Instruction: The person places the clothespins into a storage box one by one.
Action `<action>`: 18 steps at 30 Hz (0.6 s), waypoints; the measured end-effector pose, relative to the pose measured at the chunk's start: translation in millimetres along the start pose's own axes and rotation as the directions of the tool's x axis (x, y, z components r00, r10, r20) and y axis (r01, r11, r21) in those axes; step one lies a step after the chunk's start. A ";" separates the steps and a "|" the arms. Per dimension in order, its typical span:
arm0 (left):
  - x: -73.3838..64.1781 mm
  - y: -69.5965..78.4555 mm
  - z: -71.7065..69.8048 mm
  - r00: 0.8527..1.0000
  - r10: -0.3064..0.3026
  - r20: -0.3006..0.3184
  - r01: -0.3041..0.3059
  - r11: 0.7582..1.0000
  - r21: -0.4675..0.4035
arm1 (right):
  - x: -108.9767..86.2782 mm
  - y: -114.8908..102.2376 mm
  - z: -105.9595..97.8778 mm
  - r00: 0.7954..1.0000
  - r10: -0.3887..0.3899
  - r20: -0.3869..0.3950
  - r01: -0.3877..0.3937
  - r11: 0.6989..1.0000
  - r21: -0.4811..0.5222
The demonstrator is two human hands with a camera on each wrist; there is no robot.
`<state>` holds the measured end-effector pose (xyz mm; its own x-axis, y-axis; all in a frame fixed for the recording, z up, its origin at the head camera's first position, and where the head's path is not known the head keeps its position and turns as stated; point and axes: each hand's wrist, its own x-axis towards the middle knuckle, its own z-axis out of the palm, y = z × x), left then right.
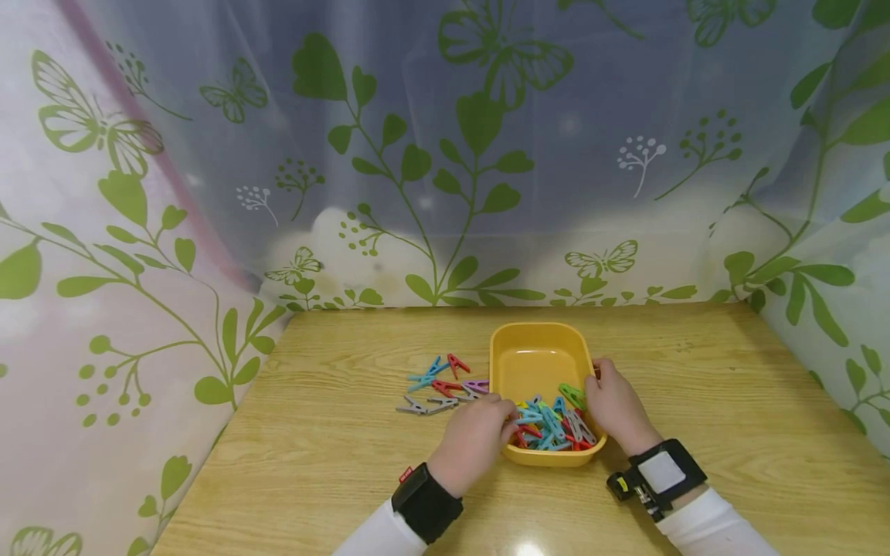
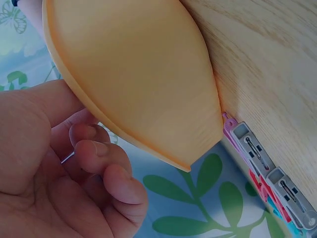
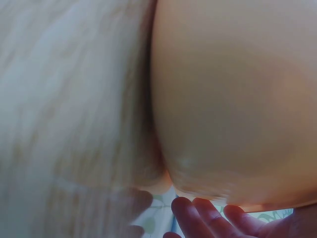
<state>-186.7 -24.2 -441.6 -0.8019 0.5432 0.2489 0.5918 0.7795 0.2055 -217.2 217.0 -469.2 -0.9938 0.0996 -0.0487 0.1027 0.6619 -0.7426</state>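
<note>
A yellow plastic box point(image 1: 538, 457) sits on the table, with a pile of coloured clothespins point(image 1: 552, 425) in its near half. My left hand point(image 1: 476, 432) grips the box's left rim; in the left wrist view a finger passes over the rim and the other fingers curl outside the wall. At the right rim, my right hand point(image 1: 621, 405) holds the box, its fingers point(image 3: 213, 218) along the outer wall. A green clothespin point(image 1: 572, 396) lies inside near the right-hand thumb. Loose clothespins point(image 1: 443, 386) in red, blue, purple and grey lie left of the box.
The wooden table point(image 1: 334, 432) reaches back to a curtain point(image 1: 417, 154) printed with green leaves and butterflies, which also hangs at both sides. In the left wrist view, grey clothespins point(image 2: 252, 148) lie close to the box's wall. Both wrists wear black straps.
</note>
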 end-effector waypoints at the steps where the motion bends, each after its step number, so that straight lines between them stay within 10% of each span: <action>1: -0.1 -0.4 0.0 1.000 -0.005 0.003 0.005 1.000 0.000 | 0.0 -0.1 -0.2 1.000 0.000 0.001 0.000 1.000 0.000; 18: -2.2 -27.6 -14.5 0.987 -0.118 -0.107 0.107 0.989 -0.104 | 0.0 0.9 0.6 1.000 -0.013 -0.005 0.013 1.000 -0.001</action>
<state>-200.1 -51.4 -434.1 -0.8527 0.4107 0.3228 0.5078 0.7965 0.3282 -217.1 217.2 -470.3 -0.9949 0.0947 -0.0357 0.0898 0.6636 -0.7426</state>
